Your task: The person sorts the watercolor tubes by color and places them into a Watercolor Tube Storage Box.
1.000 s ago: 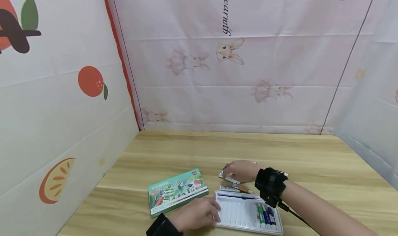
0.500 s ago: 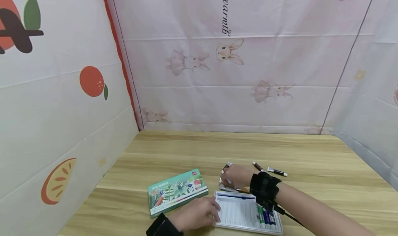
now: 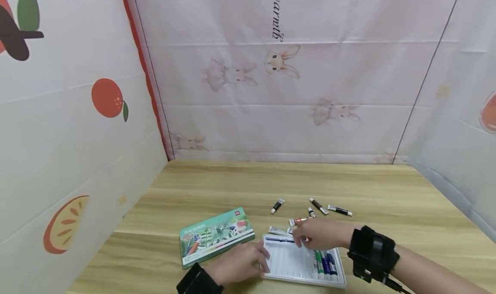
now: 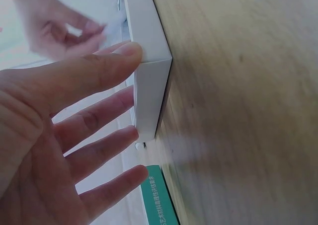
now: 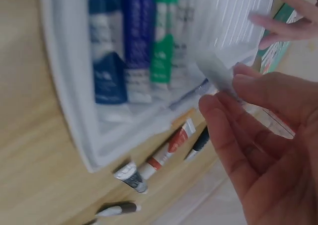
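My left hand [image 3: 244, 261] rests its thumb and fingertips on the left end of a white plastic tray [image 3: 300, 281]; the fingers are fairly straight in the left wrist view. Above the tray's back edge, my right hand [image 3: 323, 233] pinches a pale, blurred paint tube [image 5: 216, 73] between thumb and fingertips. Inside the tray's right end lie a green paint tube [image 3: 319, 261], a purple paint tube [image 3: 326, 264] and a dark blue paint tube [image 3: 332, 264]. A whitish tube [image 5: 184, 26] lies beside the green one. A dark-handled brush [image 3: 280, 240] lies along the tray's back.
Behind the tray lie several loose tubes: a black tube [image 3: 277, 206], a brown tube [image 3: 318, 205], another black tube [image 3: 340, 210], an orange-red tube [image 5: 169, 148] and a white tube [image 3: 277, 231]. Left of the tray is a green printed box [image 3: 217, 238]. Printed cloth walls surround the wooden table [image 3: 217, 182].
My right hand has come from the loose tubes behind the tray back over the tray, now with a tube in its fingers. The left hand keeps its place at the tray's end.
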A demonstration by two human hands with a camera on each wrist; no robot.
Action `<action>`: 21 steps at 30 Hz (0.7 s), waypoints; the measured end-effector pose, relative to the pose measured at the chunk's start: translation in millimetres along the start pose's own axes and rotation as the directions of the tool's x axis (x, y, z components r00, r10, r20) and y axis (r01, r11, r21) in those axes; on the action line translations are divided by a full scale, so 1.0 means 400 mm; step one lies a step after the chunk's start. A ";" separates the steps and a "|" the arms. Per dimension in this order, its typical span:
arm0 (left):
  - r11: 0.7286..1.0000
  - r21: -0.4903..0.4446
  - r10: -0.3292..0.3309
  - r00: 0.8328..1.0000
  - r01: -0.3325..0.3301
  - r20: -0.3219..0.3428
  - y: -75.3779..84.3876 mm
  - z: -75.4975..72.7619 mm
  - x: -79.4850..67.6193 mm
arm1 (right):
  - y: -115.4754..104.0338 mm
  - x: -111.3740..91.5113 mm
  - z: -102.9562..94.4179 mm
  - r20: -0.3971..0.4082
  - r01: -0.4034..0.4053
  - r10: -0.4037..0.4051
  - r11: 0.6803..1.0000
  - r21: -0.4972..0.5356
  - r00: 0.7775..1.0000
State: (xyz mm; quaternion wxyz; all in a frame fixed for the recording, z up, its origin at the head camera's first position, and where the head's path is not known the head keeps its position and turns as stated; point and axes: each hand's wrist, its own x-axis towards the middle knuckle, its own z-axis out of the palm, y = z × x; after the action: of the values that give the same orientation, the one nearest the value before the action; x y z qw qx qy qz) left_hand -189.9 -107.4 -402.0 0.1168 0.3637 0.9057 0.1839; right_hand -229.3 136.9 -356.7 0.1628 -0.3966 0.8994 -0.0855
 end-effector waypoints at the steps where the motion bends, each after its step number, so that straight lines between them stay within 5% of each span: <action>1: 1.000 0.005 0.000 1.000 0.000 -0.003 -0.001 -0.002 -0.002 | -0.001 -0.006 0.003 0.003 0.001 -0.001 1.000 0.011 1.000; 8: 1.000 0.007 0.009 1.000 -0.009 -0.008 -0.002 -0.011 -0.007 | 0.011 -0.019 0.042 -0.066 0.080 -0.080 0.997 0.000 0.995; 13: 1.000 -0.001 0.012 1.000 -0.012 0.000 0.000 -0.007 -0.007 | 0.019 -0.028 0.060 -0.126 0.126 -0.142 0.983 -0.130 0.982; 21: 1.000 -0.001 0.030 1.000 -0.030 0.001 0.004 -0.008 -0.006 | 0.027 -0.041 0.076 -0.159 0.224 -0.316 0.877 -0.424 0.935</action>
State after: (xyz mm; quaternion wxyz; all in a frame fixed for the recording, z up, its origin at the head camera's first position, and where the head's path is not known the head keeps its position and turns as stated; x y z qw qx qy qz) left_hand -188.4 -108.7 -398.2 0.1146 0.3774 0.8999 0.1861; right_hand -215.5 155.5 -384.4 -0.0374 -0.5313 0.8457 0.0340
